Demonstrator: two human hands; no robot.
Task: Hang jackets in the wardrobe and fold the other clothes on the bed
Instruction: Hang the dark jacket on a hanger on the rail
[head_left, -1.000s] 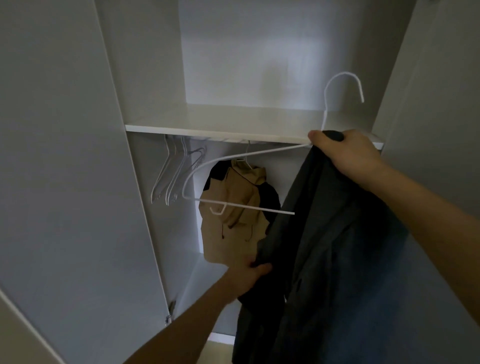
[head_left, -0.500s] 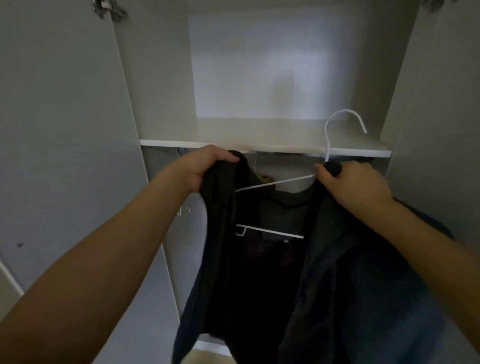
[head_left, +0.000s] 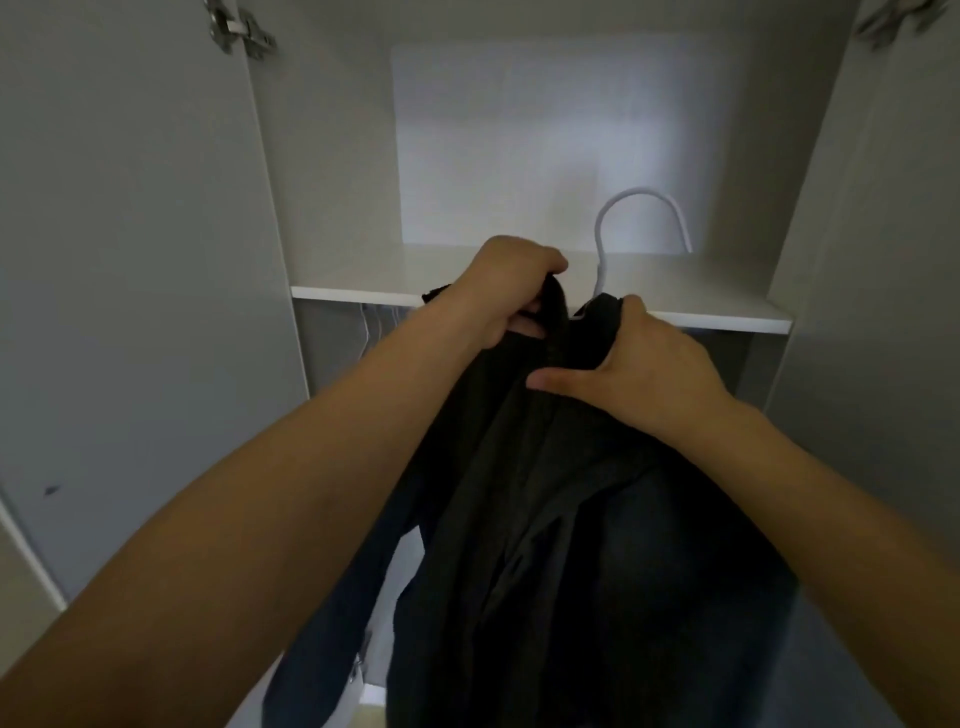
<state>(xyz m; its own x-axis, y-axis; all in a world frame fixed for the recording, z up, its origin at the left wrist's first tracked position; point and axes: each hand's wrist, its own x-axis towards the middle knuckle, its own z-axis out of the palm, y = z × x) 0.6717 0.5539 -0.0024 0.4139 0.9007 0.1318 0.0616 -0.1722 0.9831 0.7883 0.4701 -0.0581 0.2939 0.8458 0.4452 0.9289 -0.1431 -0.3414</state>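
Note:
A dark jacket (head_left: 571, 519) hangs in front of the open wardrobe (head_left: 519, 156), draped on a white hanger (head_left: 641, 200) whose hook sticks up above the collar. My left hand (head_left: 511, 288) grips the jacket's left collar edge at the top. My right hand (head_left: 644, 364) holds the right side of the collar, thumb pressed flat across the front. The hanger's bar and shoulders are hidden under the cloth.
A white shelf (head_left: 363, 293) crosses the wardrobe just behind my hands. Thin white hangers (head_left: 376, 327) show dimly under it at the left. The open door (head_left: 130, 260) stands at the left, its hinge (head_left: 236, 26) at the top.
My left hand went from the jacket's lower edge up to the collar, pulling the cloth over the hanger. The two hands came close together, and the tan jacket behind is now hidden.

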